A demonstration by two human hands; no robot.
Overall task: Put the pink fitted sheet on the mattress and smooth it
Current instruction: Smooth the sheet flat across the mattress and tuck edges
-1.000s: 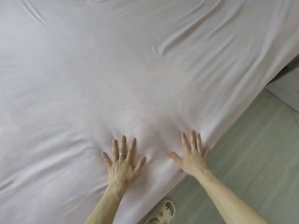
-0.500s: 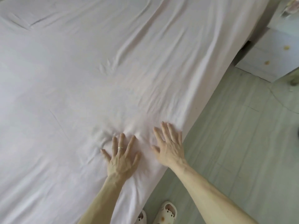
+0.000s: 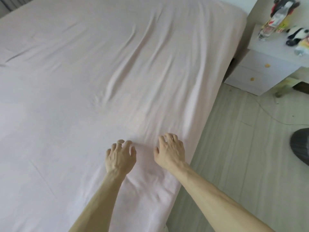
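The pale pink fitted sheet (image 3: pixel 83 72) covers the whole mattress top and wraps over its right edge (image 3: pixel 222 91). Long creases run diagonally across the middle of the sheet, and small wrinkles lie near the edge below my hands. My left hand (image 3: pixel 120 156), with a ring on one finger, hovers just over the sheet near the right edge, fingers curled and apart, holding nothing. My right hand (image 3: pixel 170 151) is beside it, closer to the edge, fingers likewise curled and apart with nothing in them.
A white bedside cabinet (image 3: pixel 260 71) stands at the far right by the bed's top corner, with a bottle (image 3: pixel 269 25) and plush toys (image 3: pixel 297 36) on it. Pale wood floor (image 3: pixel 242 164) runs along the bed's right side, with a dark round object (image 3: pixel 301 151) at the frame edge.
Both hands have lifted from lying flat on the sheet and their fingers have curled. The view has swung up and right, bringing the cabinet into sight.
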